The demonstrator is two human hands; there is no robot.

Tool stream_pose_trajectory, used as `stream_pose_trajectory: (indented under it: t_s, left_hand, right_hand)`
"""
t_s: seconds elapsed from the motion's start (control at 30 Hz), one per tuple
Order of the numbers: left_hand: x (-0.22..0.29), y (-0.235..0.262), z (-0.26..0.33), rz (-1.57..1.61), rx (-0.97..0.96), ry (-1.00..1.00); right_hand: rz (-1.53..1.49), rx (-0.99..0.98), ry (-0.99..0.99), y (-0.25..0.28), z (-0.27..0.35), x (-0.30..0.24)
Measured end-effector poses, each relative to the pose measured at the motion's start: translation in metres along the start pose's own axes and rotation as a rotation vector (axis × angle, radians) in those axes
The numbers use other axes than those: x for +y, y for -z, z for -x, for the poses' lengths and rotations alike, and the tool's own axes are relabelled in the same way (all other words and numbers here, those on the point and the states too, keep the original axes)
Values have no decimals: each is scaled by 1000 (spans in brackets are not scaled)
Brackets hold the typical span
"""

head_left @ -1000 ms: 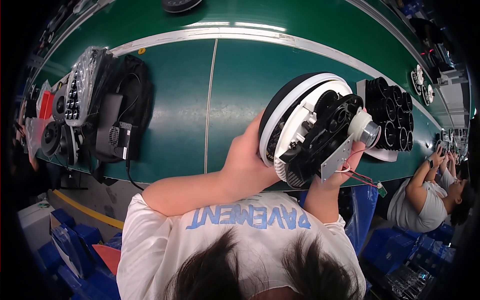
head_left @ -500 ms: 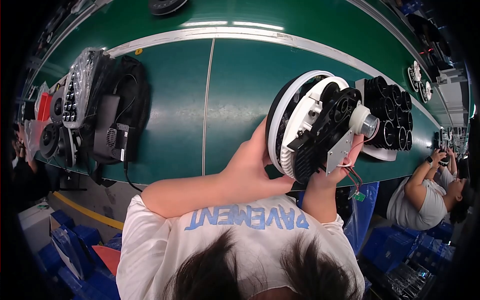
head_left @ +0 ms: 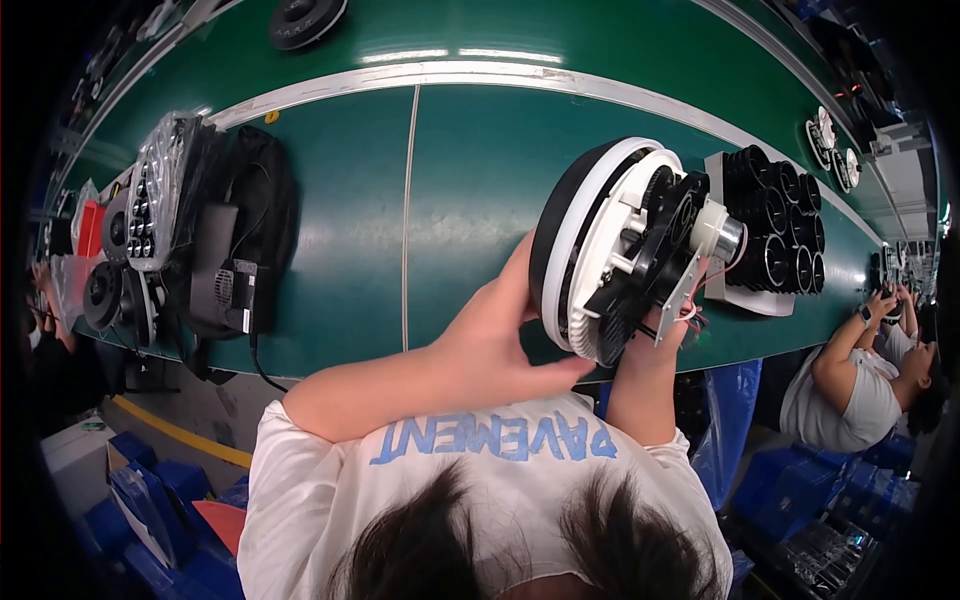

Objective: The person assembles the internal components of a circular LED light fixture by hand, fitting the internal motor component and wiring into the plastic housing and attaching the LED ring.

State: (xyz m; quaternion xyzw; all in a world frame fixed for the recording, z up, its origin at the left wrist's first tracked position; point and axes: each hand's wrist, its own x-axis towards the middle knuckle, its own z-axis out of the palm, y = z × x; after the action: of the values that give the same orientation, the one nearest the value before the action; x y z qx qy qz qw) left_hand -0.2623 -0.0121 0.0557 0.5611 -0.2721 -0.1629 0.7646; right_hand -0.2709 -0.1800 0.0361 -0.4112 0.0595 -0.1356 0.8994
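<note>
Both hands hold a round motorized assembly (head_left: 600, 255) tilted up on edge above the table's near side. It has a black outer shell, a white ring, white and black gear housings, a silver-capped motor (head_left: 722, 238) and a metal plate (head_left: 678, 300) seen nearly edge-on. My left hand (head_left: 505, 325) grips the shell side, thumb along the lower rim and fingers partly hidden behind it. My right hand (head_left: 655, 345) is closed at the plate and motor side, most of its fingers hidden. Thin red and white wires (head_left: 692, 315) hang by the right hand.
Black cylindrical cups (head_left: 770, 220) stand in a white tray right of the assembly. At left lie a black bag (head_left: 265, 180), a power adapter (head_left: 225, 270) and plastic-wrapped parts (head_left: 160, 190). A dark disc (head_left: 305, 22) sits on the far green surface. A co-worker (head_left: 850, 385) works at right.
The assembly has turned in my hands, so its plate now shows more edge-on and its black shell shows more. The small green board has swung up beside the right hand. The far disc appears further left.
</note>
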Motion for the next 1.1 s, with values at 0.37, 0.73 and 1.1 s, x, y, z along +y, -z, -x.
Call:
stream_pose_trajectory:
  t_s: [0.37,0.73,1.1]
  left_hand:
    - [13,36,-9,157,111,435]
    - [0,23,-11,791,257,429]
    - [-11,11,-2,859,35,490]
  right_hand:
    - [526,-484,120,5,-4,-7]
    - [170,-174,-152,19,15,15]
    - [-8,-143,-269,30,42,22]
